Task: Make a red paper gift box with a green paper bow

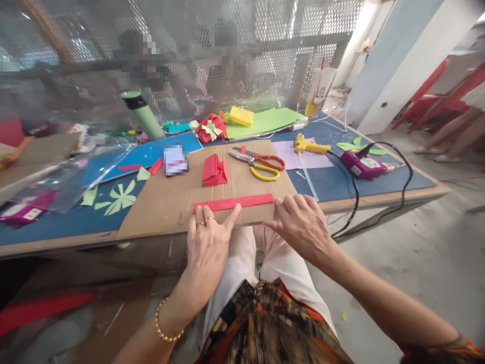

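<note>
A long red paper strip (242, 201) lies along the near edge of a brown cardboard sheet (166, 202). My left hand (207, 238) rests flat at the cardboard's edge, fingers stretched out, its fingertips touching the strip's left part. My right hand (301, 221) sits at the strip's right end, fingers bent down onto the cardboard edge, holding nothing that I can see. A folded red paper piece (214, 170) lies farther back on the cardboard, with scissors (261, 163) beside it.
The blue-topped table (379, 182) holds a yellow glue gun (308, 146), a purple device (361, 165) with a black cable, green paper cutouts (119, 197), a green bottle (144, 115) and coloured sheets. Behind a mesh screen sit other people. Red chairs (447, 96) stand at the right.
</note>
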Tool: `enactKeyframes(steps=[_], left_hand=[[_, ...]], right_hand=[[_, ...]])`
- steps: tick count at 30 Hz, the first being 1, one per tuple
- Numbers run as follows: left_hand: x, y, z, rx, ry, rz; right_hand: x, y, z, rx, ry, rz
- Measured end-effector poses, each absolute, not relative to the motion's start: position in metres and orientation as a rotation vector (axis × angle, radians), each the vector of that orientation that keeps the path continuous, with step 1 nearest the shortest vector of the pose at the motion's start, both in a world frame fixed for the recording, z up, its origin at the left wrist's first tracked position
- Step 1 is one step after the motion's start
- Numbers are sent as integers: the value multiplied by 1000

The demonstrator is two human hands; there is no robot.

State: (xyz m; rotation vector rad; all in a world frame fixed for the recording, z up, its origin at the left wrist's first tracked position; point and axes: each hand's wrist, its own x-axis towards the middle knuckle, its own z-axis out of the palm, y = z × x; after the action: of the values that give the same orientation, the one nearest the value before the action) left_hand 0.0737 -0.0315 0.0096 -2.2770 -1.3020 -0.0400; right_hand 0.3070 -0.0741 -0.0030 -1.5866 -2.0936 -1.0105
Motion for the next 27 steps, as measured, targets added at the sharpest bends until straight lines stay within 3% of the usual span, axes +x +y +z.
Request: enactKeyframes(steps=[7, 13, 21, 27], left_hand=[[77, -33, 12, -2345, -1347, -109], [76, -37, 10, -2322, -1314, -88], [72, -43, -7, -2285, -1273, -130], [59, -37, -20, -2339, -1255, -395]], right_hand=[[297, -71, 8, -1444, -2107, -788], [260, -50, -23, -1307, -2271, -536], [256, -58, -36, -1353, -2131, -585], [254, -57, -37, -1368, -2106, -577]])
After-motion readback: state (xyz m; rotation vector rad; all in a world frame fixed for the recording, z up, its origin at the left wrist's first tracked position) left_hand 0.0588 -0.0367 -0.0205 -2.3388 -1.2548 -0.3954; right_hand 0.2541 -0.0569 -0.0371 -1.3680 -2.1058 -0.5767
